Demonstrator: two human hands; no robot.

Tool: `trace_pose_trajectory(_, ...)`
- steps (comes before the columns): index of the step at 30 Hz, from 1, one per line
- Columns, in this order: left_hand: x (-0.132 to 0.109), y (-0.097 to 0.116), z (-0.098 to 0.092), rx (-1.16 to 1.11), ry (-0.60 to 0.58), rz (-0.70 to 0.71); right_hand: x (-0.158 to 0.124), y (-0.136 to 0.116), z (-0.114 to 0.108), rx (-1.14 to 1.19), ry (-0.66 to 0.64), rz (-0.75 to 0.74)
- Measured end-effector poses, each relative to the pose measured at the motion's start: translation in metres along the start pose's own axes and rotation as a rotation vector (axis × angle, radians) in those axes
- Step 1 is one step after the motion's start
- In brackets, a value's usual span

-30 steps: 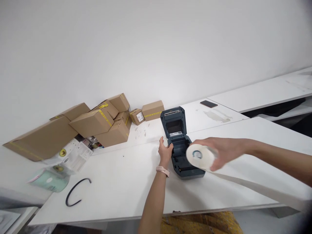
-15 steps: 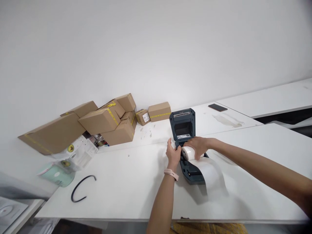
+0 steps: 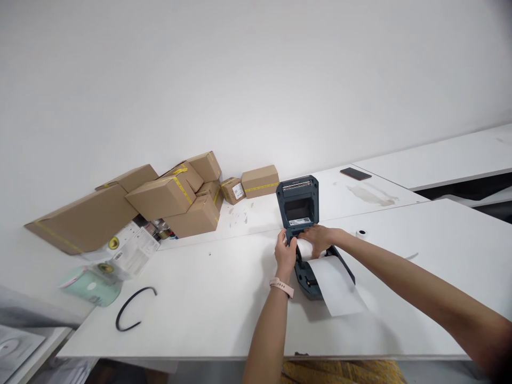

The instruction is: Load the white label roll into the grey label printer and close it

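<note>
A dark label printer (image 3: 308, 288) stands on the white table with its lid (image 3: 298, 200) raised. A white label roll (image 3: 305, 249) lies inside its body, level with the sides. From the roll a loose white strip hangs forward over the printer's front edge. My right hand (image 3: 319, 240) is closed over the top of the roll, its fingertips hidden behind it. My left hand (image 3: 285, 255) grips the printer's left wall, thumb near the roll's end; a pink band circles that wrist.
Cardboard boxes (image 3: 160, 197) are piled at the back left, beside a mint-green container (image 3: 94, 286). A dark curved band (image 3: 128, 309) lies on the table's left part. Behind my right forearm is a small white ring-shaped roll (image 3: 361, 233). A phone (image 3: 355, 174) lies farther back.
The label roll has gone lower into the printer under my right hand. Its loose strip has swung left and now drapes over the front. The small ring-shaped roll has come into sight.
</note>
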State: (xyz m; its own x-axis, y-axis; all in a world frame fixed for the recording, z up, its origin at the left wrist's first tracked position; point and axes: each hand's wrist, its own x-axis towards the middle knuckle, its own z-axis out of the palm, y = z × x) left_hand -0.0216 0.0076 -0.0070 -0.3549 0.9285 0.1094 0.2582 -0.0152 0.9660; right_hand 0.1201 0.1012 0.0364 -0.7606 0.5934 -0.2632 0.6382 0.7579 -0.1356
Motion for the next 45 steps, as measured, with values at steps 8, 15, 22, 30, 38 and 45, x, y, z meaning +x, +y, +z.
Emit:
trace_pose_trajectory(8, 0.005, -0.019, 0.006, -0.103, -0.041, 0.014, -0.005, 0.005, 0.001, 0.043, -0.003, -0.009)
trace_pose_trajectory(15, -0.004, -0.007, 0.003, -0.095, -0.047, -0.008, -0.022, -0.003, -0.012, 0.097, 0.008, -0.011)
trace_pose_trajectory(22, -0.074, -0.011, -0.03, 0.051, -0.029, 0.078, -0.117, 0.003, 0.027, 0.436, 0.535, -0.066)
trace_pose_trajectory(30, -0.109, 0.019, -0.042, 0.373, -0.472, 0.396, -0.167, -0.011, 0.082, 0.415, 0.357, -0.107)
trace_pose_trajectory(38, -0.113, 0.029, -0.03, 0.647, -0.596, 0.606, -0.158, -0.034, 0.083, 0.35, 0.437, -0.188)
trace_pose_trajectory(45, -0.135, 0.011, -0.023, 0.656, -0.477, 0.654, -0.176, -0.047, 0.09, 0.402, 0.419, -0.159)
